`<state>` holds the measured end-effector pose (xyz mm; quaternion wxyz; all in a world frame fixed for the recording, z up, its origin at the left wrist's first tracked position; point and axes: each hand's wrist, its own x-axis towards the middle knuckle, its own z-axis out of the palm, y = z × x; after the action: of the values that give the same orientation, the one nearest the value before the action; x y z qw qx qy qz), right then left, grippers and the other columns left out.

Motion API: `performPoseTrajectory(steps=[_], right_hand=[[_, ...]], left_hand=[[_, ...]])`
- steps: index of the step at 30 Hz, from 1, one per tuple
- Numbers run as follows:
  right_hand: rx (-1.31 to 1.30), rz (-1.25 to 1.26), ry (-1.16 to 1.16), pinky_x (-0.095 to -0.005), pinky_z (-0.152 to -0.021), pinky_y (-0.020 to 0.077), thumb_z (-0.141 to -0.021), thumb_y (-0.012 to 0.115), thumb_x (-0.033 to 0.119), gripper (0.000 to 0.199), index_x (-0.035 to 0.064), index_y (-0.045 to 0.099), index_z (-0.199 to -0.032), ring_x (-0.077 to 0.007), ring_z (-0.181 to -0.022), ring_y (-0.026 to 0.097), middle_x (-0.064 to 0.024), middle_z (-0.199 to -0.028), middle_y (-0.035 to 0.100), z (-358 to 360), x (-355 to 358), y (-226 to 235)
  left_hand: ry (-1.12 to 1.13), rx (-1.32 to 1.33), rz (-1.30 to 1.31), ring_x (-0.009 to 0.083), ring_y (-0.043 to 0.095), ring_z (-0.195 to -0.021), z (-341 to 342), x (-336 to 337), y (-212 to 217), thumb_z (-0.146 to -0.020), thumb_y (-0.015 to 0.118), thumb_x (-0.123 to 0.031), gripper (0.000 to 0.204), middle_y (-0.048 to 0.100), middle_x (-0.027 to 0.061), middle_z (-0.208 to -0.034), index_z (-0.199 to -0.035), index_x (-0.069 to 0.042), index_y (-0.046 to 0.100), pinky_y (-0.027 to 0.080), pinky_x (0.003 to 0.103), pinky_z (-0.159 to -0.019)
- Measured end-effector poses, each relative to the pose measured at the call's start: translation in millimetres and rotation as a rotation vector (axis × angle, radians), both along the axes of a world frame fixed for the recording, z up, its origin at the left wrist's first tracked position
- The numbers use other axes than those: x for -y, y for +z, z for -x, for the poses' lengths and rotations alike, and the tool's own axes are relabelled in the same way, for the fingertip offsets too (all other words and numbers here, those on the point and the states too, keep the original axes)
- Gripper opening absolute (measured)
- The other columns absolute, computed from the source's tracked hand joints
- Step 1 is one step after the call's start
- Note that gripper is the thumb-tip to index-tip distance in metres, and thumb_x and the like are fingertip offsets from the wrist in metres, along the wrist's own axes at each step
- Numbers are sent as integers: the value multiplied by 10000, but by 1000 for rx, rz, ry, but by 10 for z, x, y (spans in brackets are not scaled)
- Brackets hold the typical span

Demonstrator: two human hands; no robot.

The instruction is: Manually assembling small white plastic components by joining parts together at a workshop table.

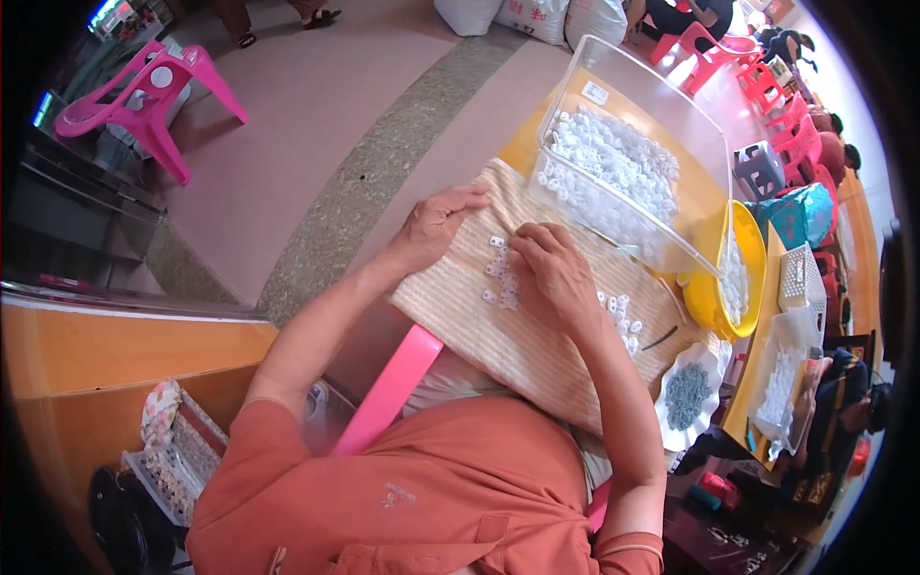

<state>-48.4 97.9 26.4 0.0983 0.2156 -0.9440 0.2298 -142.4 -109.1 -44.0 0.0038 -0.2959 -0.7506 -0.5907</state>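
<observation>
A striped beige cloth (pixel 479 316) spreads over the work surface in front of me. My left hand (pixel 443 226) rests at its far left edge, fingers stretched out and holding nothing visible. Small white plastic pieces (pixel 500 278) with holes lie in a loose group between my hands. Over their right side is my right hand (pixel 556 273), its fingers curled down among them; the fingertips are partly hidden, so what they pinch cannot be made out. More white pieces (pixel 621 316) lie to the right of my right wrist.
A clear plastic bin (pixel 704 144) full of white pieces stands at the far right. Beside it are a yellow bowl (pixel 707 305) of white parts and a white scalloped dish (pixel 704 359) with small grey parts. A pink chair (pixel 153 105) stands far left. White sacks (pixel 532 17) line the back.
</observation>
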Motion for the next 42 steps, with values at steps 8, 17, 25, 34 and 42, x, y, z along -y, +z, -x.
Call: performPoseTrajectory(steps=[8,17,25,34,42], right_hand=[[4,-41,-66,-389,-890,474,-825,582,44,300,39,634,-1120,-309,-1048,563,-114,-1125,619,-71,-105,143],[181,-137,-69,-401,-845,483,-783,547,-4,310,51,669,-1063,-320,-974,606,-122,-1032,637,120,-176,150],[230,-132,-87,-422,-817,486,-763,576,46,234,45,685,-969,-342,-940,620,-141,-1007,644,196,-218,135],[367,-80,-196,-415,-768,493,-737,585,59,220,11,674,-932,-346,-880,634,-182,-911,661,218,-200,197],[378,273,-151,-344,-699,512,-803,654,84,173,-11,678,-946,-243,-745,659,-154,-854,685,107,-172,98]], left_hand=[[44,-224,185,290,581,-1152,-1,51,70,-902,561,-69,217,629,152,-1213,-1084,-25,670,408,363,-1042],[-124,-453,617,299,428,-1304,-112,-27,389,-930,562,-216,303,580,40,-1310,-1207,-118,634,335,476,-1085],[-147,-481,610,311,414,-1310,-125,-35,387,-925,559,-181,296,566,55,-1320,-1202,-105,631,340,464,-1087],[-130,-506,570,334,415,-1300,-139,-63,350,-898,572,-131,295,549,80,-1325,-1184,-86,627,362,420,-1086],[-92,-622,521,347,483,-1223,-128,-80,296,-860,598,-101,283,588,99,-1249,-1141,-90,637,419,428,-1030]])
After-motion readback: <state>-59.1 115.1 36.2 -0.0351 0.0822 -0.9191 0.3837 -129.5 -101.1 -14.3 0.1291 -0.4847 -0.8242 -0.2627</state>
